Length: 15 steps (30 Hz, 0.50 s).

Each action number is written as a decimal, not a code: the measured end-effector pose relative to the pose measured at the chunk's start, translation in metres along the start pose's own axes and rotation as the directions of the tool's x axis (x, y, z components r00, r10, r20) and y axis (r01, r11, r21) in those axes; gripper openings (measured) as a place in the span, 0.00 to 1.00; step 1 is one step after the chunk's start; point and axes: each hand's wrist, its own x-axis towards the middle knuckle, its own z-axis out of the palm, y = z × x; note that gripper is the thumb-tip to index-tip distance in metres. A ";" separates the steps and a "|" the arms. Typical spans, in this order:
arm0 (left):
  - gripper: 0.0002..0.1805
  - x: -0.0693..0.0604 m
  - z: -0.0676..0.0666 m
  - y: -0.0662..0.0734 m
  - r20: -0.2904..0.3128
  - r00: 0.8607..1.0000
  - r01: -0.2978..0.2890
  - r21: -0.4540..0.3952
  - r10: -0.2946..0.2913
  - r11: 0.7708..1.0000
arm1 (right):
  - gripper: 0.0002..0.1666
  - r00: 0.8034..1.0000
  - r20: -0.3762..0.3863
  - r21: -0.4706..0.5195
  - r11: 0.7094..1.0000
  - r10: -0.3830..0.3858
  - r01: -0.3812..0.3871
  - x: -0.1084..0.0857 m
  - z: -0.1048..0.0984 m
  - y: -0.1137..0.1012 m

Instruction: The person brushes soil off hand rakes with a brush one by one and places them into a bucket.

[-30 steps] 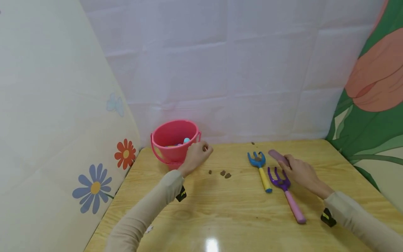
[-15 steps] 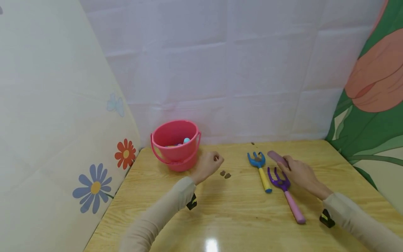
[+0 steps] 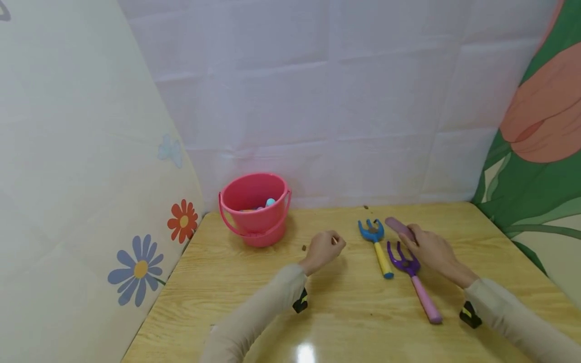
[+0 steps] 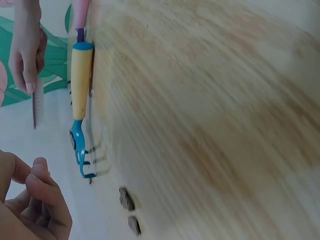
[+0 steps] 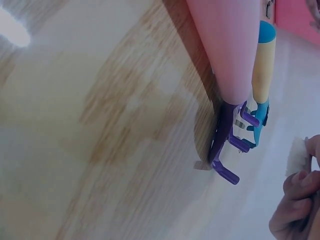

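My left hand (image 3: 324,250) is above the middle of the table, its fingers curled in toward the thumb. In the left wrist view, nothing shows between those fingers (image 4: 47,200). Two brown clumps (image 4: 126,198) lie on the wood near it; in the head view the hand covers them. On the right, my right hand (image 3: 433,249) grips a purple brush (image 3: 399,228) just above the table; its white bristles (image 5: 298,157) show in the right wrist view. Below the brush lies a purple hand fork (image 3: 424,297) with a pink handle. Left of that fork is a blue hand fork (image 3: 383,259) with a yellow handle.
A pink bucket (image 3: 260,222) holding several small toys, one light blue (image 3: 270,202), stands at the back left. One small brown crumb (image 3: 304,247) lies between bucket and left hand; another (image 3: 366,207) is at the back edge. Cloth walls (image 3: 327,126) enclose the table.
My left hand has moved right and slightly nearer, away from the bucket, over the two brown clumps. My right hand stays almost still with the brush.
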 end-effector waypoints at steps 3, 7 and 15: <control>0.07 0.001 0.009 0.003 0.012 1.000 0.007 -0.022 -0.006 1.000 | 0.33 1.000 -0.003 -0.003 1.000 0.000 0.000 0.000 0.000 -0.001; 0.06 0.002 0.019 0.007 0.046 0.998 0.056 -0.079 -0.053 0.995 | 0.33 1.000 -0.004 0.006 1.000 -0.007 0.007 0.000 -0.001 -0.001; 0.05 0.005 0.036 0.013 0.163 0.964 0.249 -0.283 -0.209 0.926 | 0.32 0.999 -0.024 0.015 0.999 -0.042 0.042 -0.002 -0.003 0.003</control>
